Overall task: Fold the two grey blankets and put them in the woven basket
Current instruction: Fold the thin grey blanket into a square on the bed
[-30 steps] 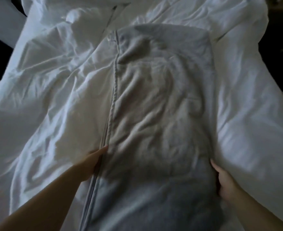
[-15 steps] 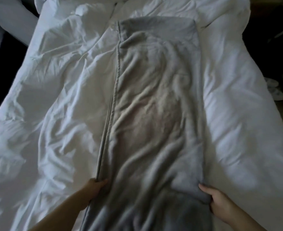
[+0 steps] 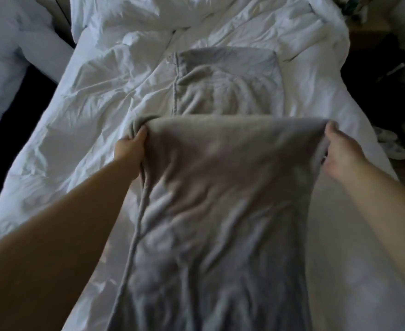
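A grey blanket [image 3: 220, 199], folded into a long strip with a corded hem on its left side, lies lengthwise on a white duvet [image 3: 96, 111]. Its near part is lifted and carried toward the far end, which still lies flat on the bed. My left hand [image 3: 130, 146] grips the left corner of the raised fold, thumb on top. My right hand [image 3: 337, 151] pinches the right corner. I see only this one grey blanket, and no woven basket is in view.
The rumpled white duvet covers the bed on both sides of the blanket. More white bedding [image 3: 10, 56] lies at the far left across a dark gap. Dark clutter and white slippers [image 3: 390, 146] lie on the floor at the right.
Both hands took hold of the blanket's sides near me, lifted that part and carried it forward over the strip. The camera view has shifted, showing more of the far end.
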